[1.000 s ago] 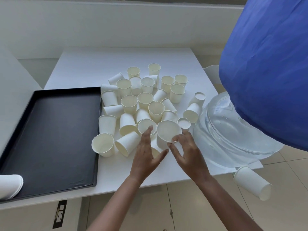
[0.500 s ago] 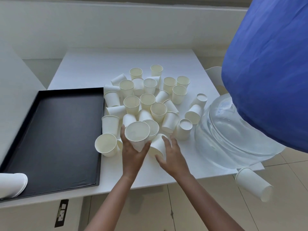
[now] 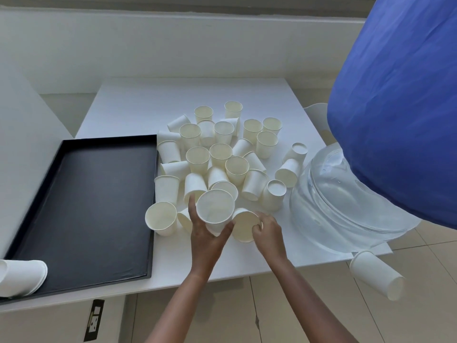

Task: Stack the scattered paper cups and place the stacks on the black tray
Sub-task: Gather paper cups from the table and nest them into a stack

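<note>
Several white paper cups (image 3: 223,154) lie scattered on the white table (image 3: 138,105), some upright, some on their sides. My left hand (image 3: 206,237) grips one cup (image 3: 214,209) from below, its mouth facing me, lifted just above the pile's near edge. My right hand (image 3: 268,229) closes on a second cup (image 3: 243,225) tipped toward me, right beside the first. The black tray (image 3: 94,201) lies to the left of the pile, with a cup stack (image 3: 22,277) on its side at the near left corner.
A large blue-topped water bottle (image 3: 351,206) lies at the table's right edge. One cup (image 3: 377,274) hangs past the table's near right corner, over the tiled floor. A white wall (image 3: 173,45) runs behind the table. An upright cup (image 3: 161,217) stands beside the tray's right rim.
My left hand has taken up a cup and raised it with its mouth toward me. My right hand has moved left and closed on another cup next to it.
</note>
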`<state>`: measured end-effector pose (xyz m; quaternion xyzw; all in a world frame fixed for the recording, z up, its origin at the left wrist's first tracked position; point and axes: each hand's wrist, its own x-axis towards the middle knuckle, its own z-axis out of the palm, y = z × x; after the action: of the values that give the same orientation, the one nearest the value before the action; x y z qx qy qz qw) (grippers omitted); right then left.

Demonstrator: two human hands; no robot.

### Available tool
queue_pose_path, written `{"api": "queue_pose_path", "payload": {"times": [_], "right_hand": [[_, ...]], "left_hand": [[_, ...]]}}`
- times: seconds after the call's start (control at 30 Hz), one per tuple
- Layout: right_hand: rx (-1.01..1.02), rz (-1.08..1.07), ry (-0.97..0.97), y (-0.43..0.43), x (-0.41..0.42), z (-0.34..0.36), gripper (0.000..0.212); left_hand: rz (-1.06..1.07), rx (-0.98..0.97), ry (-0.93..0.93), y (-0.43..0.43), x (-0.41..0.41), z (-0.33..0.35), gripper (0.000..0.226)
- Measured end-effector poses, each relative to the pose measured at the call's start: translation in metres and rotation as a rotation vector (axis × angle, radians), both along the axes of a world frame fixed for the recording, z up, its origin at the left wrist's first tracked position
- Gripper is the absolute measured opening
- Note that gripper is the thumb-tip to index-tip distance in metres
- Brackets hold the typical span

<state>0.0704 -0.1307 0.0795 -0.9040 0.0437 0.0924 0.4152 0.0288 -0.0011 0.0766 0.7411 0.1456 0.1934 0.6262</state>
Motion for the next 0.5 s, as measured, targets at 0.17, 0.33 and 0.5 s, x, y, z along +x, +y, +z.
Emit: {"api": "queue_pose_path", "payload": {"times": [0.17,0.33,0.5], "right_hand": [[0.315,-0.086,0.293,-0.012,-0.002,0.014,0.041],[0.460,-0.038,0.395,-0.017,-0.002,0.027,0.032],[0.480,0.006,0.420,-0.017,-0.005,0.040,0.024]], "left_hand": [[-0.157,0.005,-0.017,-0.016,-0.002,0.006,0.098],[-0.295,0.030,0.042,-0.021,-0.007,0.005,0.085],[-0.328,0.017,0.064,-0.021,-0.008,-0.001,0.080]]}}
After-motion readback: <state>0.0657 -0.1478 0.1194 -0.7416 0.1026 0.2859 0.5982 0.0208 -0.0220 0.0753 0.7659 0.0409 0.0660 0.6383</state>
